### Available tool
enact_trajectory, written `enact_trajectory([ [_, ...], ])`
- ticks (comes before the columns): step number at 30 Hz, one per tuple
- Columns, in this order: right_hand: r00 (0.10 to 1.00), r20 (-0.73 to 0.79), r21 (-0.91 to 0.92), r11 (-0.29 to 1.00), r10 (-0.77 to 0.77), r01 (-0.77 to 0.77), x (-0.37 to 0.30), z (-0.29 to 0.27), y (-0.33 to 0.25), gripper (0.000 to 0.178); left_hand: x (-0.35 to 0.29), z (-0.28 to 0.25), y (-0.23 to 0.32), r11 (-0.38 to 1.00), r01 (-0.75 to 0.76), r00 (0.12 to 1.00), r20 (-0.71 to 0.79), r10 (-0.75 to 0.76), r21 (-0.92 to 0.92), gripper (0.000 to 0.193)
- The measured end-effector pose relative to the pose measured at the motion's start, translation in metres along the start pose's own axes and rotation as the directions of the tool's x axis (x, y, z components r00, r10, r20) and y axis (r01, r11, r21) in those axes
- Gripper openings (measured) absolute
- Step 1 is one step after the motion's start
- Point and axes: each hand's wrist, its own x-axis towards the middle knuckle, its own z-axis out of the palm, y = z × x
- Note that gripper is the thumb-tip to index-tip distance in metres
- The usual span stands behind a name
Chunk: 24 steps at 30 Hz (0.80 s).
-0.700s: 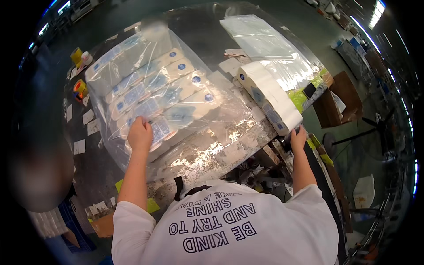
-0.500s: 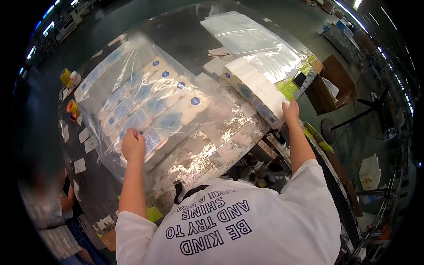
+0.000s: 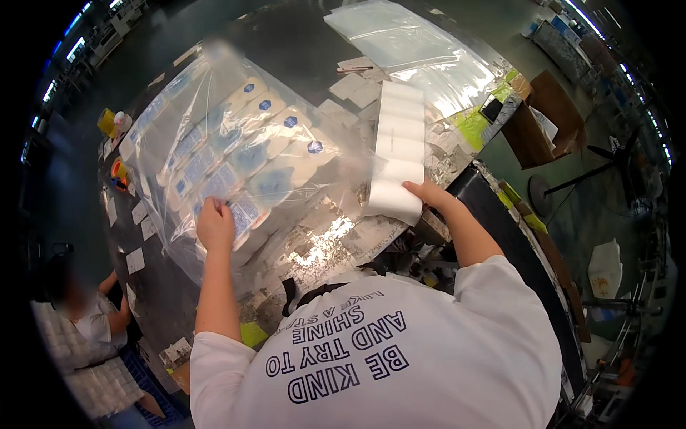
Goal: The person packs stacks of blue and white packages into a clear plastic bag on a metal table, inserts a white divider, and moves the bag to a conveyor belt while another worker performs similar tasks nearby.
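Note:
A large clear plastic bag (image 3: 336, 154) lies on the table in front of me, with several packs of paper rolls (image 3: 268, 182) side by side inside it, printed in blue. At its near edge my left hand (image 3: 216, 225) is closed, pinching the plastic film. To the right stands a long white pack of paper rolls (image 3: 400, 136), its plain side showing. My right hand (image 3: 437, 199) grips the near end of this pack, thumb on top; the other fingers are mostly hidden behind it. The pack's left side meets the bag's opening.
A stack of flat clear bags (image 3: 407, 46) lies at the far right, near a black phone (image 3: 491, 109). Tape rolls (image 3: 118, 174) sit along the left edge. An open cardboard box (image 3: 547, 121) and a stand fan (image 3: 607, 161) are beyond the right edge. Another person (image 3: 93, 314) is at lower left.
My right hand has moved left with the white pack, turning it so its printed side no longer shows and it sits against the bag's opening. My left hand keeps its pinch.

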Motion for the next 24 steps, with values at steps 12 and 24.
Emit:
enact_trajectory([
  [12, 0.989, 0.059, 0.833, 0.539, 0.139, -0.126, -0.101, 0.093, 0.075, 0.077, 0.001, -0.008, 0.001, 0.998, 0.001, 0.999, 0.049, 0.002, -0.069, 0.017],
  [24, 0.916, 0.28, 0.817, 0.572, -0.286, -0.071, -0.127, 0.031, -0.007, 0.06, -0.012, -0.022, 0.022, 0.7, 0.175, 0.948, 0.311, 0.071, -0.692, 0.02],
])
